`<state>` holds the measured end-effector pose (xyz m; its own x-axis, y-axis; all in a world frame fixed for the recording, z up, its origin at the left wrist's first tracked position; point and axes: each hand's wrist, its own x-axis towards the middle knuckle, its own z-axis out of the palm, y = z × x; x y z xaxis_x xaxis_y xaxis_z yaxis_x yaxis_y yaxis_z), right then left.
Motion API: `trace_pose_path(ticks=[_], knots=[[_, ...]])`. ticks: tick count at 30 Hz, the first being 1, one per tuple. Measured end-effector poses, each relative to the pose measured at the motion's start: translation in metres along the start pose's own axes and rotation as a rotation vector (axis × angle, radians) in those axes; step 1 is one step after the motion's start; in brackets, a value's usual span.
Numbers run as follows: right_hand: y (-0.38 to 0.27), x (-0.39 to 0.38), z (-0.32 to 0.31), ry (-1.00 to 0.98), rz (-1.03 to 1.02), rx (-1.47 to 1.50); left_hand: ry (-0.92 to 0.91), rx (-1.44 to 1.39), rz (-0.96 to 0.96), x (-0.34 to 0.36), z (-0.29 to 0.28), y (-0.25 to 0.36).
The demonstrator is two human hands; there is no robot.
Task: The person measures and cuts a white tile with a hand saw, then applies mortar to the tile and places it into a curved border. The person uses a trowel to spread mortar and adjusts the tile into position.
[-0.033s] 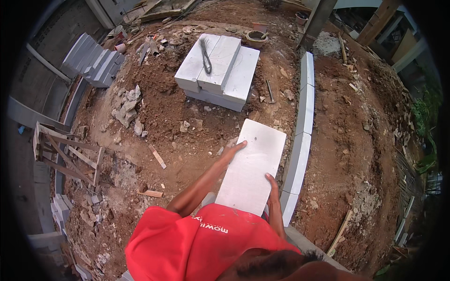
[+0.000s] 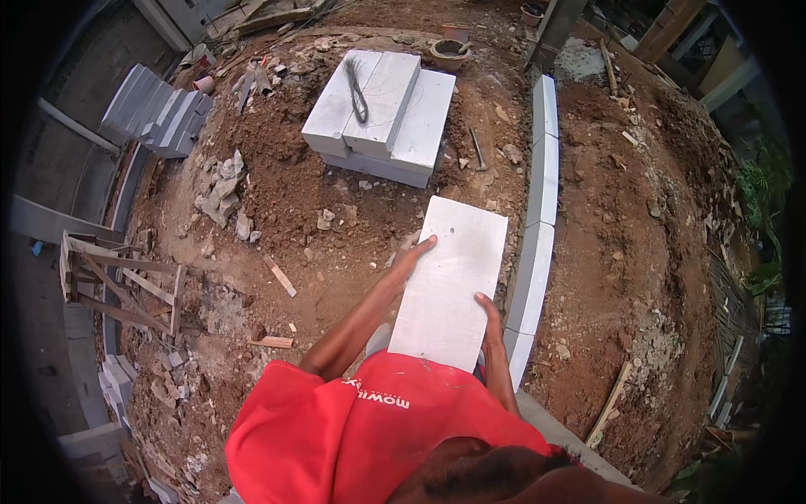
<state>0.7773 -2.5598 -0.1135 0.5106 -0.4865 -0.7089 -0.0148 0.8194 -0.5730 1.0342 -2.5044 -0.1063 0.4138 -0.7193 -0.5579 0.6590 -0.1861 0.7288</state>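
A white lightweight concrete block [image 2: 457,281] is held long-ways in front of my body, its near end against my red shirt. My left hand [image 2: 414,256] grips its left edge, with the thumb lying on the broad upper face. On the opposite side my right hand [image 2: 489,317] clasps the right edge, thumb also on top. The fingers of both hands are mostly hidden beneath the block. Just beyond its far end lies a hammer [image 2: 478,151] on the soil. To the right runs a low row of white blocks [image 2: 531,277].
Ahead stands a stack of white blocks [image 2: 432,113] topped by a bundle of thin wire [image 2: 356,91]. Behind it sits a mortar bucket [image 2: 452,55]. A wooden trestle [image 2: 126,281] and another block pile [image 2: 159,109] are at left. Rubble [image 2: 222,189] litters the brown soil.
The whole scene sits slightly higher and a little to the left in the picture. Both hands keep the same hold on the block.
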Motion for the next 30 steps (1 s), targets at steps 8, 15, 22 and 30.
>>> trace_pose_path(ticks=[8, 15, 22, 30], knots=[[-0.207, 0.084, 0.046, -0.057, -0.168, -0.322, -0.03, -0.154, 0.049, 0.115, 0.064, 0.085], [-0.323, 0.185, 0.047, -0.015, -0.231, -0.354, -0.006, -0.107, 0.03, 0.233, 0.14, 0.164], [-0.473, 0.303, 0.039, 0.055, -0.241, -0.273, -0.033, 0.062, -0.072, 0.409, 0.243, 0.249], [-0.596, 0.408, 0.019, 0.177, -0.29, -0.154, -0.232, 0.281, -0.086, 0.596, 0.343, 0.331]])
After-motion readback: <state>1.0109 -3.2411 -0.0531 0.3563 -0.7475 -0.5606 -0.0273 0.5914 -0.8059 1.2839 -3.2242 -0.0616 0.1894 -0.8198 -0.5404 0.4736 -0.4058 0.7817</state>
